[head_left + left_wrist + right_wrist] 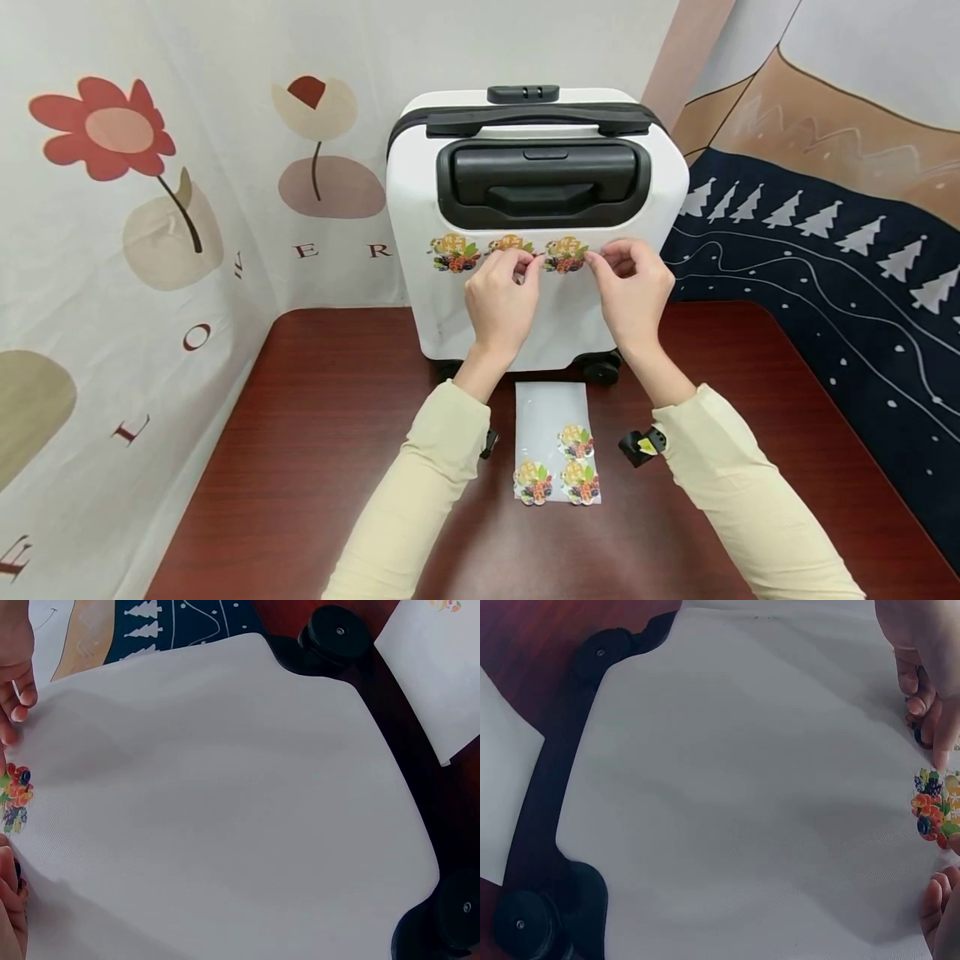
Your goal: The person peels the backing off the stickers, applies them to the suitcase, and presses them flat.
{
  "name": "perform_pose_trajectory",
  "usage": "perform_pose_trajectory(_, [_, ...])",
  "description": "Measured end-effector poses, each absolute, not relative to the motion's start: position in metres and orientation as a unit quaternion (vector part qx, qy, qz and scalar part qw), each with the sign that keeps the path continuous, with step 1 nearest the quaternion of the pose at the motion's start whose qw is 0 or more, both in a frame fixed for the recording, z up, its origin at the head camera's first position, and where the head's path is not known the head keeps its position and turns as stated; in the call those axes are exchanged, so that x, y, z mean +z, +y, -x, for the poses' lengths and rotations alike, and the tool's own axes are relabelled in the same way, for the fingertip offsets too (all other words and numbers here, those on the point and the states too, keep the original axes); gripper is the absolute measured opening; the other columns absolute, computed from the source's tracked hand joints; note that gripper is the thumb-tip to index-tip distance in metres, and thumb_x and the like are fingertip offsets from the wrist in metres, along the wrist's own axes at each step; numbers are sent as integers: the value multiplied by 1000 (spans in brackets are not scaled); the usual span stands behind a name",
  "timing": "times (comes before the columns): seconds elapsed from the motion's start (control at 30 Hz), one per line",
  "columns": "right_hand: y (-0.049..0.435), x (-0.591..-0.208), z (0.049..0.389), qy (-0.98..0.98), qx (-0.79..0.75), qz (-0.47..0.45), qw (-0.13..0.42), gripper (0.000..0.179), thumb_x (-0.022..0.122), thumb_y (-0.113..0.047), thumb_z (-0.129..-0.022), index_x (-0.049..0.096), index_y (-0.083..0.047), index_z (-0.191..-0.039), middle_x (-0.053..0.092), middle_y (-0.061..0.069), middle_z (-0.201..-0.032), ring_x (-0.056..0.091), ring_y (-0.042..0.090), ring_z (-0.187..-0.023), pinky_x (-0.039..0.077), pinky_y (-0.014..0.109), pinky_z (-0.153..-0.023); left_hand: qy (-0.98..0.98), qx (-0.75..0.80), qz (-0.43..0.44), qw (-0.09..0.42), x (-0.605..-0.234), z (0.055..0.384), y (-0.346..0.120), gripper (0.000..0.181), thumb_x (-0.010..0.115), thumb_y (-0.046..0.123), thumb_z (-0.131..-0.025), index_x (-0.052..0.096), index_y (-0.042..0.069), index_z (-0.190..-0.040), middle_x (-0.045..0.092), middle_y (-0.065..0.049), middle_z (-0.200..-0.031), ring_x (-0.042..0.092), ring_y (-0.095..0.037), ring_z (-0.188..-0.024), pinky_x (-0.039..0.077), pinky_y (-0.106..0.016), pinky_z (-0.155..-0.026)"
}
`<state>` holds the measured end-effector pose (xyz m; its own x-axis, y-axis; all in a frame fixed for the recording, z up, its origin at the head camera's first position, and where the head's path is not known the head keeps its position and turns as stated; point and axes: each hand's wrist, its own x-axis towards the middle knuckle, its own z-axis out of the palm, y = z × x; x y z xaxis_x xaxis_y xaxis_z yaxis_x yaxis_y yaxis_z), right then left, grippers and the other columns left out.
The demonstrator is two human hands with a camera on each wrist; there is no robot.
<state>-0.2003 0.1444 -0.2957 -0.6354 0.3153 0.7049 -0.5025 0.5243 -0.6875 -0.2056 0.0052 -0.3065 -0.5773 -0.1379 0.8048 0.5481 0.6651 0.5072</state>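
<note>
Three colourful fruit stickers form a row on the front of a white suitcase (525,321), below its black handle recess. The rightmost sticker (565,254) lies between both hands, flat against or very close to the shell. My left hand (504,302) pinches its left edge, covering part of the middle sticker (510,243). At its right edge, my right hand (636,292) pinches with thumb and forefinger. The leftmost sticker (453,252) has no hand on it. In the right wrist view, fingertips meet the sticker (932,810) from both sides.
A white backing sheet (547,408) bearing three more fruit stickers lies on the brown table (337,417), in front of the suitcase. Black wheels (598,367) support the suitcase. Printed cloths (330,267) hang behind and at both sides.
</note>
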Motion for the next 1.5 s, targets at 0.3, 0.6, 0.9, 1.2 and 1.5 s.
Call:
perform_pose_trajectory(0.3, [158,-293,200,-791,496,-61,354,14,67,-12,-82,66,2,-81,60,6,-70,49,10,-62,40,18,-55,-814,-390,126,411,-307,203,-4,17,67,20,-84,66,7,-73,63,-2,-67,57,-13,-60,44,-28,-56])
perform_pose_trajectory(0.6, [167,-284,197,-776,567,-139,238,14,66,-8,-83,64,6,-88,60,-1,-72,54,14,-60,48,20,-56,-830,-443,154,304,-300,200,-13,10,63,15,-86,68,7,-85,64,-1,-68,54,-12,-59,43,-26,-60])
perform_pose_trajectory(0.9, [158,-269,200,-734,612,-255,145,18,59,0,-86,61,8,-102,64,13,-97,59,25,-76,50,25,-67,-834,-484,183,193,-297,197,-16,15,56,10,-89,67,5,-98,65,-2,-73,56,-11,-60,44,-22,-55])
perform_pose_trajectory(1.2, [154,-273,205,-745,594,-286,103,19,56,4,-87,60,9,-104,62,14,-104,61,21,-83,50,24,-72,-840,-501,176,112,-296,197,-17,19,52,7,-91,64,5,-105,66,-4,-76,58,-11,-58,46,-22,-54])
perform_pose_trajectory(1.5, [162,-286,202,-794,558,-228,76,19,59,-7,-89,64,3,-104,63,15,-101,59,23,-83,50,24,-74,-839,-505,160,122,-296,196,-19,18,52,8,-91,65,6,-103,65,-3,-75,57,-12,-57,44,-24,-54])
